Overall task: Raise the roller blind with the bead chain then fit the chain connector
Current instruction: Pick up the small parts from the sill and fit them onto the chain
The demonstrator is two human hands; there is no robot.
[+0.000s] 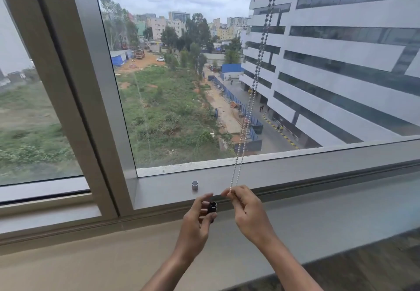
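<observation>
A white bead chain (pixel 252 90) hangs as two strands from the top right of the window down to the sill. My right hand (pixel 247 209) pinches both strands at their lower end, between thumb and fingers. My left hand (pixel 197 220) holds a small black connector piece (pixel 212 207) upright between thumb and fingers, a short way left of the chain end. A small grey cylindrical part (pixel 195 185) stands on the window frame ledge just above my left hand. The roller blind itself is out of view above.
The grey window frame (pixel 295 165) runs across behind my hands, with a thick vertical mullion (pixel 91 100) at left. A beige sill (pixel 91 256) lies below. Outside the glass are a field and an office building.
</observation>
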